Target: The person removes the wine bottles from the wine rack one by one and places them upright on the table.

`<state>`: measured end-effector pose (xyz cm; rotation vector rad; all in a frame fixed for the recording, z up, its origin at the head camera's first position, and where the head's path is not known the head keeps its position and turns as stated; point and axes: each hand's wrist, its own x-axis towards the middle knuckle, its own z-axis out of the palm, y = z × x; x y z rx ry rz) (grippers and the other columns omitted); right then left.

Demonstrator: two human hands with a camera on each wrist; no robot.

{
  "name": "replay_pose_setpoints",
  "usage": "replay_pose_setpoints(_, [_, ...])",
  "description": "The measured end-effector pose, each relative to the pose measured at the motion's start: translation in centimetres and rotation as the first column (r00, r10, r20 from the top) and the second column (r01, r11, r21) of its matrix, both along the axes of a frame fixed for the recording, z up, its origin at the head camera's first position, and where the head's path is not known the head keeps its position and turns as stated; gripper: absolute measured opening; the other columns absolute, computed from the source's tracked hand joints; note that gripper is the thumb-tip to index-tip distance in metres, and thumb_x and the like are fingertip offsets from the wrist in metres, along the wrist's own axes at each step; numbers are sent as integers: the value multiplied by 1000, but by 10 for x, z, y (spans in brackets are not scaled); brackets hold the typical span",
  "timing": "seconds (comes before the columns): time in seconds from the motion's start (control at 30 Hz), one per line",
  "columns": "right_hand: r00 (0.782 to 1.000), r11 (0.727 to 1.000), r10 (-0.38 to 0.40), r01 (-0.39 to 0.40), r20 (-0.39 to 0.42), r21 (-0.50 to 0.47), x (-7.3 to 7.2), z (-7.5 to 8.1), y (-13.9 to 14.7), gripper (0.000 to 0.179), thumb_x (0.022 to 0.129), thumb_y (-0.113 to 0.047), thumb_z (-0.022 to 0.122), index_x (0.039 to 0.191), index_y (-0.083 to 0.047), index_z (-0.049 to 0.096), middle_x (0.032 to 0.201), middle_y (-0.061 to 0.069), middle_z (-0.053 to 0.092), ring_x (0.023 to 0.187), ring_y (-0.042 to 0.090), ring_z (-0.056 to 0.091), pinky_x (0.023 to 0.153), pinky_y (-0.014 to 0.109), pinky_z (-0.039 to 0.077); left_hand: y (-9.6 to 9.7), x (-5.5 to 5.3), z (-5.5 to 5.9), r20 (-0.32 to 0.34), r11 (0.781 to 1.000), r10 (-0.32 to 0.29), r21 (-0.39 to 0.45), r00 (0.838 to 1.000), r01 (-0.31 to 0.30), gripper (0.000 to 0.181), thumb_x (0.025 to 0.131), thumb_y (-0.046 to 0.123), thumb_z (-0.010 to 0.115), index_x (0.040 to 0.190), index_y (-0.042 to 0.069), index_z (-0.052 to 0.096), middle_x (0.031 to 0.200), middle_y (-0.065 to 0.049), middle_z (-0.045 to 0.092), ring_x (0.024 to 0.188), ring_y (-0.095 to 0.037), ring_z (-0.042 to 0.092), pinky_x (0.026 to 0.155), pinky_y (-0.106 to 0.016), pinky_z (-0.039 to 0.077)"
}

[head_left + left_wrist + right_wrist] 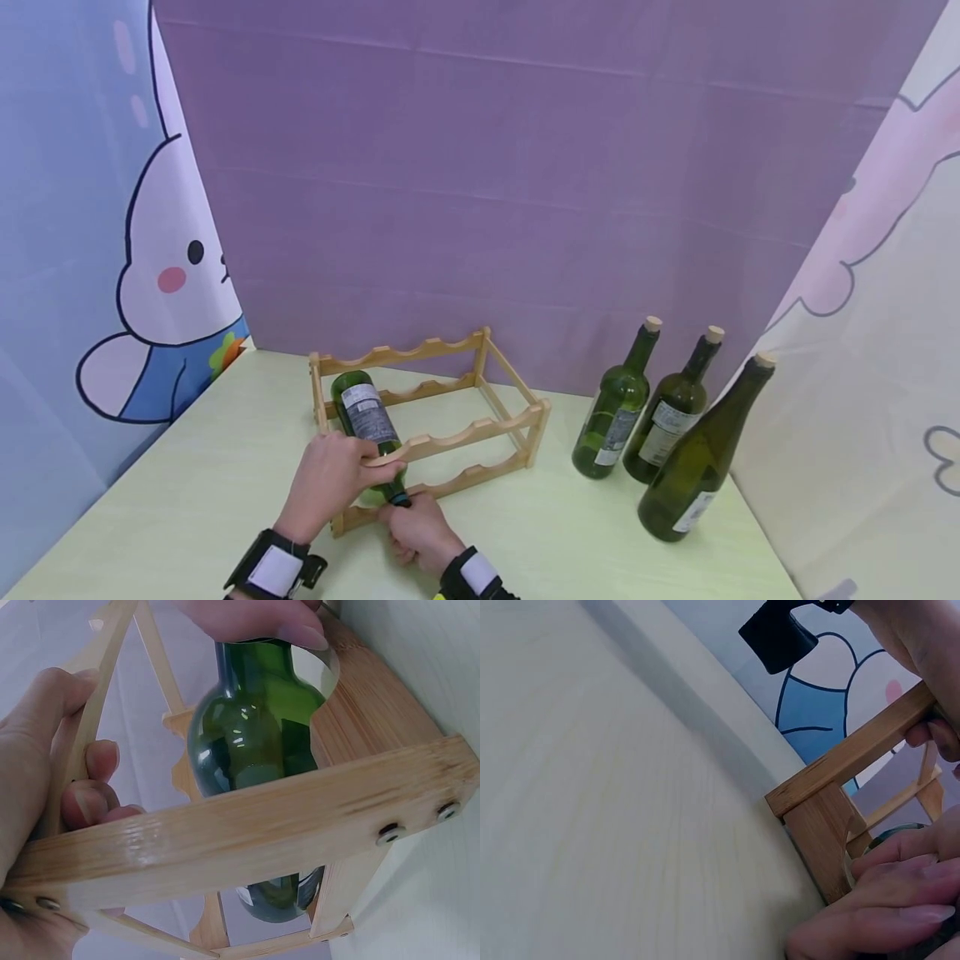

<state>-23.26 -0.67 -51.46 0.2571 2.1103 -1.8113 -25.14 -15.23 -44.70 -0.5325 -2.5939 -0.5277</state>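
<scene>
A pale wooden wine rack with two tiers of scalloped rails stands on the table. In its left end lies a green wine bottle, label up, base toward the back, its neck passing below the upper front rail. My left hand grips that upper rail near the left corner; in the left wrist view its fingers curl round the wood. My right hand holds the bottle's neck end just in front of the lower front rail, its fingers hiding the mouth in the right wrist view.
To the right of the rack stand three corked green bottles: one at the left, one in the middle, and a taller one nearest me. A purple cloth hangs behind the table, with cartoon-printed sheets at both sides.
</scene>
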Motion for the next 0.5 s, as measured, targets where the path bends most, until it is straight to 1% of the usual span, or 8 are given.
replay_pose_setpoints(0.17, [1000, 999, 8, -7, -6, 35, 0, 2, 3, 24, 87, -11, 63, 67, -11, 49, 50, -6, 30, 41, 9, 21, 38, 25, 19, 0, 0, 0, -8, 1000, -10, 8, 1000, 10, 41, 76, 53, 77, 55, 27, 53, 45, 15, 25, 45, -8, 31, 48, -24, 22])
replay_pose_setpoints(0.37, [999, 998, 26, -25, -20, 64, 3, 6, 6, 20, 89, -15, 63, 72, -11, 53, 51, -6, 31, 41, 9, 23, 38, 24, 22, 0, 2, 1, -24, 1000, -6, -5, 1000, 6, 42, 76, 54, 76, 54, 26, 53, 45, 14, 27, 46, -9, 32, 48, -25, 23])
replay_pose_setpoints(0.5, [999, 995, 36, -33, -28, 97, 7, 9, 8, 18, 90, -16, 63, 74, -10, 56, 50, -6, 32, 41, 9, 24, 38, 24, 24, 0, 2, 2, -13, 1000, -5, -3, 1000, 4, 44, 77, 54, 75, 54, 26, 51, 45, 14, 29, 46, -9, 34, 48, -25, 24])
